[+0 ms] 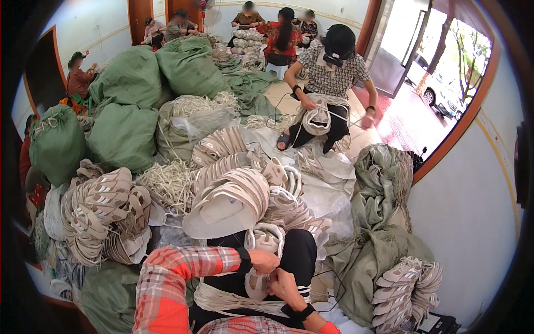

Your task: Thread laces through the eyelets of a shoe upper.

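- Left hand (262, 260) fingers curl shut on the top edge of a beige shoe upper (257, 284) on the lap.
- Right hand (285, 286) fingers pinch the same piece from its 3 o'clock side; both hands touch it, equally near.
- Long axis of the piece runs 12 to 6 o'clock, away from the body.
- Strung stack of uppers (233, 200) lies at 12 o'clock, just beyond the knees.
- More bundles (103, 214) at 10 o'clock; green sacks (125, 133) behind them.
- Seated co-worker (332, 83) far off at 1 o'clock.

4 bulging green sacks (130, 78) are standing at the upper left. A clear plastic bag (194, 125) is lying just beside them, holding pale cord.
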